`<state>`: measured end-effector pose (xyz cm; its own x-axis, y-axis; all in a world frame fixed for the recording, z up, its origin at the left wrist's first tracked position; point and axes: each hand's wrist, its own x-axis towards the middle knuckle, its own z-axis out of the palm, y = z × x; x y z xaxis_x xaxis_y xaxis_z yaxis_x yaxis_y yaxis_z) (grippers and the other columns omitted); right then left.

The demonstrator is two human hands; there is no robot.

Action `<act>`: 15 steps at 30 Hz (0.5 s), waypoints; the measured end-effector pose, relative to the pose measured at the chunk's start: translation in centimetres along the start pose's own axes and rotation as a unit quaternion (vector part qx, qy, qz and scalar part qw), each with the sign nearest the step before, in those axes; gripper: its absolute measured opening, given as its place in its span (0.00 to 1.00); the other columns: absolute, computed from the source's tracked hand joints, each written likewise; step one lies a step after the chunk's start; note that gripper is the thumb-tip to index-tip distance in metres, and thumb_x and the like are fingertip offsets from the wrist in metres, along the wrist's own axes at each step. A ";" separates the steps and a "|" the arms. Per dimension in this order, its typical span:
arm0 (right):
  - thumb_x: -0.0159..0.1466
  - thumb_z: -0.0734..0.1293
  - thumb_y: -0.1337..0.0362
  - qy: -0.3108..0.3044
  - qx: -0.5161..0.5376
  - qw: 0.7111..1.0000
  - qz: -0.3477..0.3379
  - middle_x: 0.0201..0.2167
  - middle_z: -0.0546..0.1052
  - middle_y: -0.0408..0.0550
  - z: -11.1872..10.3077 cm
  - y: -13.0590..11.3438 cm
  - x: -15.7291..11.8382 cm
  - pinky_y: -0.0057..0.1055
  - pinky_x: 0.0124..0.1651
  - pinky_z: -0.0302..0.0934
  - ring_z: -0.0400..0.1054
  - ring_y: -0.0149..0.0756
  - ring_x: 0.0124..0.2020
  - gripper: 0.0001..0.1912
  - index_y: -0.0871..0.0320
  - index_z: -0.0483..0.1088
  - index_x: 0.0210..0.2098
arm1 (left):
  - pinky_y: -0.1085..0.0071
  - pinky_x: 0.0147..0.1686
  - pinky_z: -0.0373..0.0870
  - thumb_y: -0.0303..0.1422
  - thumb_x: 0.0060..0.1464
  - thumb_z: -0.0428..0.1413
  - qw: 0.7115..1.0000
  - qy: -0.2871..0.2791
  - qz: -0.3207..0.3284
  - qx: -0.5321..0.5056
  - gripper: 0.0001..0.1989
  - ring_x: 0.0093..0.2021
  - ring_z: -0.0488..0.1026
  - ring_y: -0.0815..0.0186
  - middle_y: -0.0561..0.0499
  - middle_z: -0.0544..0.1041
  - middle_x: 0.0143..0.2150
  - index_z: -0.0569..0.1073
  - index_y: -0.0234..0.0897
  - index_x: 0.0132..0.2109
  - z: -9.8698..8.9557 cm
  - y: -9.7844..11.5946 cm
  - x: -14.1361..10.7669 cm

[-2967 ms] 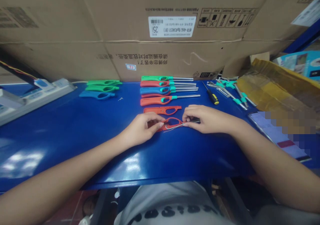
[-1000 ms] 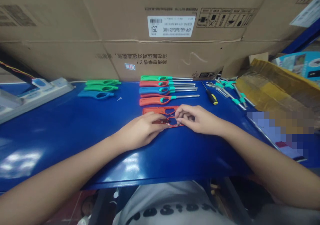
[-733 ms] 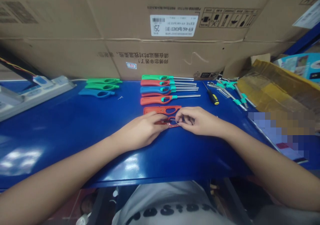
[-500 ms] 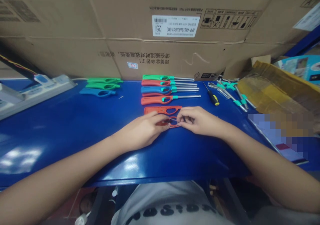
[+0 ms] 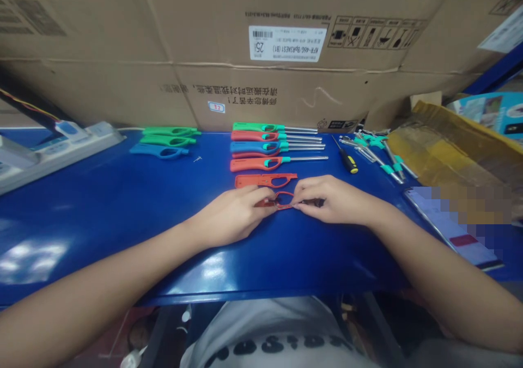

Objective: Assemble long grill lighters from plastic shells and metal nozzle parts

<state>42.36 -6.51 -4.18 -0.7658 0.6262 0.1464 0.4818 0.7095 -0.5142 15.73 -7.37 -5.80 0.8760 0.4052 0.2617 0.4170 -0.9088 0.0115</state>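
Between my two hands, low over the blue table, is a red lighter shell half [image 5: 285, 207] with a looped trigger opening. My left hand [image 5: 239, 215] is closed around its handle end and covers most of it. The fingers of my right hand [image 5: 327, 199] pinch the narrow end; any small part inside them is hidden. Just beyond lies another red shell half [image 5: 250, 181], its inner side up. Further back, assembled lighters with metal tubes lie in a row, a red lighter [image 5: 249, 164] nearest.
Green and blue handles [image 5: 157, 151] lie at the back left beside a white power strip [image 5: 61, 153]. On the right are a screwdriver [image 5: 349, 160], metal tubes with teal ends [image 5: 382, 161], a torn carton [image 5: 441, 145] and a phone [image 5: 457, 226]. Cardboard [image 5: 204, 41] walls the back.
My right fingers have shifted slightly and closed lower on the narrow end, so the loop shows more plainly. The left hand has stayed almost still on the shell half.
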 end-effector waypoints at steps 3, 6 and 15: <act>0.65 0.66 0.71 -0.010 0.006 1.000 0.007 0.37 0.80 0.48 -0.5 -0.3 -0.2 0.28 0.38 0.65 0.73 0.32 0.34 0.11 0.58 0.80 0.41 | 0.65 0.45 0.78 0.30 0.68 0.49 1.000 0.008 0.005 0.003 0.14 0.47 0.77 0.60 0.43 0.77 0.52 0.78 0.37 0.53 0.1 0.1 0.0; 0.64 0.67 0.69 -0.025 0.015 1.000 0.004 0.37 0.80 0.48 -1.1 -0.5 -0.4 0.28 0.37 0.64 0.72 0.32 0.32 0.11 0.57 0.80 0.43 | 0.64 0.47 0.78 0.29 0.68 0.49 1.000 0.016 0.016 -0.009 0.14 0.49 0.77 0.59 0.44 0.79 0.53 0.77 0.36 0.54 0.2 0.0 -0.2; 0.69 0.64 0.64 0.030 0.005 0.999 -0.010 0.39 0.81 0.50 -1.3 0.1 -0.4 0.30 0.42 0.67 0.75 0.35 0.37 0.12 0.57 0.80 0.42 | 0.67 0.51 0.77 0.32 0.70 0.48 0.997 0.047 0.007 -0.061 0.15 0.52 0.79 0.62 0.47 0.80 0.54 0.75 0.37 0.57 0.5 -0.5 -0.6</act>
<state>43.28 -6.31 -3.21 -0.7480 0.6309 0.2062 0.4627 0.7184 -0.5193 15.09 -7.13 -6.46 0.8526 0.3870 0.3512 0.3678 -0.9218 0.1228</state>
